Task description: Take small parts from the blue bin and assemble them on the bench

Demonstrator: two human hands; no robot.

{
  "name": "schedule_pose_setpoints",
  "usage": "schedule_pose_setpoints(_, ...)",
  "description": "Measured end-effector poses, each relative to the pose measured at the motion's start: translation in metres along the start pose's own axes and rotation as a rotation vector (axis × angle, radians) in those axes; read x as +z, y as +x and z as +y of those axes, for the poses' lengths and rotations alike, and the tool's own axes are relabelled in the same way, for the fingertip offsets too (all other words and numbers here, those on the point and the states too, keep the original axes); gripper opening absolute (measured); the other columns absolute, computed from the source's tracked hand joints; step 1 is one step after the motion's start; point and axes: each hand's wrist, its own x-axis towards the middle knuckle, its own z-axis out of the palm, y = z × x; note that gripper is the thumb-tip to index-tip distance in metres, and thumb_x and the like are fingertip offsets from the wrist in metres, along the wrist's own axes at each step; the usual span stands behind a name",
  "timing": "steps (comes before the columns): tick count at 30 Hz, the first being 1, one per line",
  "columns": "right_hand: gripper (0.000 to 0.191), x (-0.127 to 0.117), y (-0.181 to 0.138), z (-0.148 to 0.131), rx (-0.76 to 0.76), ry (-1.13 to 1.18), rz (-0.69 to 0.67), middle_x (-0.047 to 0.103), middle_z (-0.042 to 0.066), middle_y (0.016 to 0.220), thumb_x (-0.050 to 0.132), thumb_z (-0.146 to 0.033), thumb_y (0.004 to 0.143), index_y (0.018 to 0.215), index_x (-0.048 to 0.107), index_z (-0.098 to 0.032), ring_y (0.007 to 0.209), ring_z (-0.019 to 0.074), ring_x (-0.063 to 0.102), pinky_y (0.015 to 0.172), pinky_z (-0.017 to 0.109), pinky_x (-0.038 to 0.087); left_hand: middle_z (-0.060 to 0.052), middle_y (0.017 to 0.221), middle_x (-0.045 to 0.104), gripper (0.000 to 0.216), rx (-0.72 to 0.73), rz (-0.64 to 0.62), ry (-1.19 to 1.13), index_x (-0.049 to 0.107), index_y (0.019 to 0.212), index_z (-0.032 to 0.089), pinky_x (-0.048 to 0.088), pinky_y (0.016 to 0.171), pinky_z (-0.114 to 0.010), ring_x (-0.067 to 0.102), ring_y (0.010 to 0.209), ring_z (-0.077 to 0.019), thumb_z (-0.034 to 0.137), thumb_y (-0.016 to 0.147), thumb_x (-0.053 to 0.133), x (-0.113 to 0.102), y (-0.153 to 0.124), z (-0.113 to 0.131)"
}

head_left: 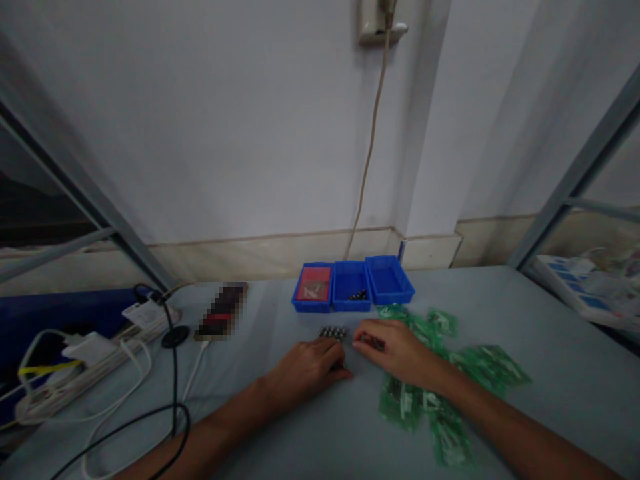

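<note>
Left hand (310,368) rested curled on the grey tabletop (560,347), grip unclear, cluster of small dark metal pieces (333,331) at its fingertips, right hand (395,351) pinched a dark piece (373,343), green plastic packets (493,367) lay right, blue plastic trays (389,280) far.

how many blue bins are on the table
3, in a row at the table's far edge: left bin with a red packet, middle bin with small dark parts, right bin beside it. None seems hidden.
</note>
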Motion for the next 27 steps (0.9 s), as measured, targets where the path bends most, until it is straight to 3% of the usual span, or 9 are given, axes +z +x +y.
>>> schedule_pose_setpoints(3,0.008,0.002,-0.002,-0.001,-0.022,-0.027,-0.099,0.067,-0.001,0.076,0.067,-0.026,0.095,0.089,0.071,-0.021,0.068,0.0151,0.061,0.064,0.025,0.04,-0.003,0.095,0.067,0.012,0.009,-0.018,0.008,0.058,0.098,0.019,0.051,0.071,-0.027,0.066,0.082,-0.0183,0.028,0.098,0.066,-0.005,-0.001,0.003)
schedule_pose_setpoints(8,0.005,0.004,-0.004,-0.002,-0.046,-0.082,-0.145,0.067,-0.003,0.073,0.068,-0.024,0.091,0.086,0.071,-0.023,0.067,0.0154,0.06,0.064,0.025,0.038,-0.004,0.094,0.067,0.006,0.013,0.007,0.016,0.058,0.098,0.019,0.054,0.073,-0.027,0.065,0.083,-0.0184,0.018,0.093,0.059,-0.004,0.001,0.005)
schedule_pose_setpoints(17,0.009,0.006,-0.004,-0.004,-0.016,-0.123,-0.171,0.068,-0.002,0.078,0.072,-0.024,0.088,0.082,0.065,-0.023,0.071,0.017,0.062,0.064,0.025,0.037,-0.004,0.091,0.068,0.019,-0.016,0.054,0.06,0.061,0.095,0.018,0.057,0.072,-0.027,0.069,0.082,-0.0184,0.03,0.107,0.052,0.004,0.002,0.002)
schedule_pose_setpoints(27,0.007,0.01,-0.004,0.001,0.008,-0.168,-0.169,0.07,-0.001,0.083,0.067,-0.022,0.093,0.088,0.061,-0.023,0.075,0.0181,0.064,0.065,0.025,0.038,-0.004,0.093,0.068,0.023,0.06,0.043,0.131,0.066,0.114,0.02,0.056,0.071,-0.025,0.068,0.081,-0.0169,0.029,0.11,0.045,0.002,0.0,0.001)
